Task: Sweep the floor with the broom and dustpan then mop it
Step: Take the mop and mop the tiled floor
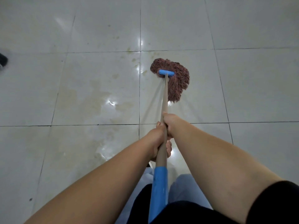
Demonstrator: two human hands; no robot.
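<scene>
Your mop (pixel 171 78) lies ahead on the wet tiled floor (pixel 97 88), its soggy strings limp and likely heavy; the pole is stiff; your right hand (pixel 169 123) grips it ahead of your left hand (pixel 159 141), both wrapped tight; keep them above the blue sleeve (pixel 159 188).

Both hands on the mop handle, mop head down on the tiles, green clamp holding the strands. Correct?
Not quite: the head view shows the clamp is blue, not green. The rest holds: left hand and right hand both grip the mop handle, and the reddish-brown mop head lies on the tiles.
</scene>
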